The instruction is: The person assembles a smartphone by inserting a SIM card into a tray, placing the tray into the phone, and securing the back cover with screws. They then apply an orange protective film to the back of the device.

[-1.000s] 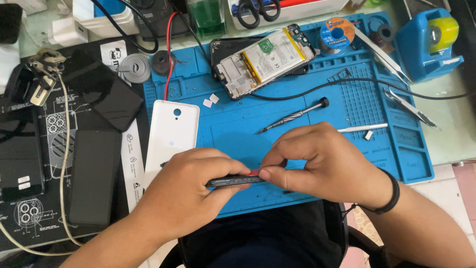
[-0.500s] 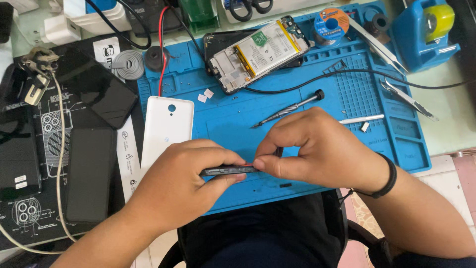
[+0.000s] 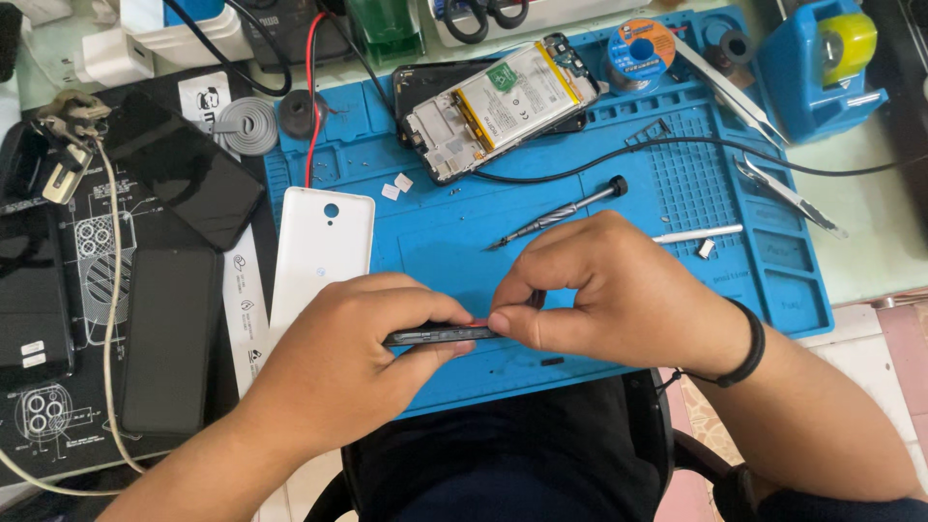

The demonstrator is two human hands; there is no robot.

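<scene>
- Left hand (image 3: 353, 343) clamped around a thin dark phone frame (image 3: 437, 335), held edge-on just above the near rim of the blue repair mat (image 3: 435, 242).
- Right hand (image 3: 619, 295) pinched shut at the frame's right end, fingertips (image 3: 503, 322) pressing its edge.
- Probably a prying or seating step along that edge; steady support and a light, even pinch called for.
- Beyond: white back cover (image 3: 321, 246), precision screwdriver (image 3: 561, 213), opened phone with battery (image 3: 498, 101).
</scene>
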